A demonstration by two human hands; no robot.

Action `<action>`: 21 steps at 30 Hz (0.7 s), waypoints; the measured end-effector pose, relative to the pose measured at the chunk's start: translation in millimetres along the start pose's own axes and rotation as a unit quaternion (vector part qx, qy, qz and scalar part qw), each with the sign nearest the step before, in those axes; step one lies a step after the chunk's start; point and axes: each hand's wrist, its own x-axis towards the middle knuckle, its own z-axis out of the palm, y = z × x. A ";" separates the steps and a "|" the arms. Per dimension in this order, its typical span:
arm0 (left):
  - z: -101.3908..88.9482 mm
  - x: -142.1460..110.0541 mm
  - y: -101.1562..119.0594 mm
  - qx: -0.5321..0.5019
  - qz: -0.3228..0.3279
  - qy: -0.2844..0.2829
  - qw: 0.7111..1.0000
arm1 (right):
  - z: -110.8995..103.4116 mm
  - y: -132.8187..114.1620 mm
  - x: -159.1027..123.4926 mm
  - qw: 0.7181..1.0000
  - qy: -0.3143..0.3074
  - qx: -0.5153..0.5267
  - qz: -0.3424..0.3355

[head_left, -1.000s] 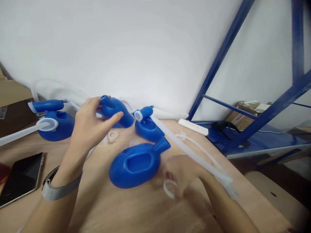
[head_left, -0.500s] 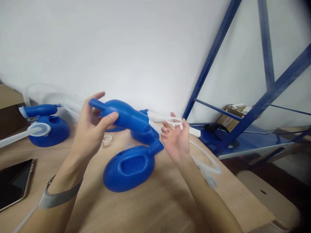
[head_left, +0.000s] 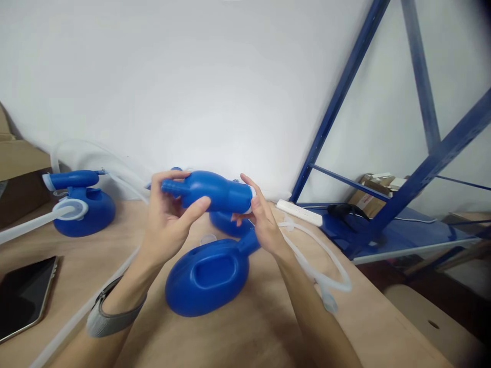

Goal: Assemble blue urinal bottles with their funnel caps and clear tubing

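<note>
My left hand (head_left: 166, 225) wraps round a blue bulb-shaped plastic piece (head_left: 210, 191), which lies sideways in the air above the table. Its thumb is along the near side. At the piece's right end, the fingers of my right hand (head_left: 266, 220) close on a white ring (head_left: 253, 197) pressed against the rim. Below the hands a blue plastic jug (head_left: 207, 278) with a slanted neck rests on its side. Another blue jug (head_left: 230, 222) sits behind, mostly hidden. A small clear cap (head_left: 208, 238) lies between them.
On the left stands a blue jug with a white collar and tube (head_left: 86, 217), near a cardboard box (head_left: 25, 158). A phone (head_left: 28, 296) lies at front left. Coiled clear tubing (head_left: 333, 245) and a white power strip (head_left: 299, 212) lie right, before a blue metal shelf (head_left: 337, 97).
My right hand has brought the white ring leftward to the blue piece's open end and closed on it. The piece has shifted right and become more level in my left hand.
</note>
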 end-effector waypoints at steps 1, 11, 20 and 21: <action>0.7 -1.1 -3.2 -0.006 -0.013 -0.004 1.000 | -2.7 1.1 -1.2 1.000 -0.011 -0.010 -0.001; 27.0 -21.7 -6.2 -0.034 0.031 -0.001 0.999 | 9.6 15.3 -2.8 0.991 0.048 0.126 -0.011; -1.1 -5.1 -46.2 0.009 -0.039 -0.171 0.984 | -31.2 -3.1 3.0 0.996 0.049 -0.066 0.030; -6.0 -1.9 -57.5 0.021 -0.075 -0.213 0.974 | -43.2 -7.4 3.7 0.991 0.087 -0.096 0.014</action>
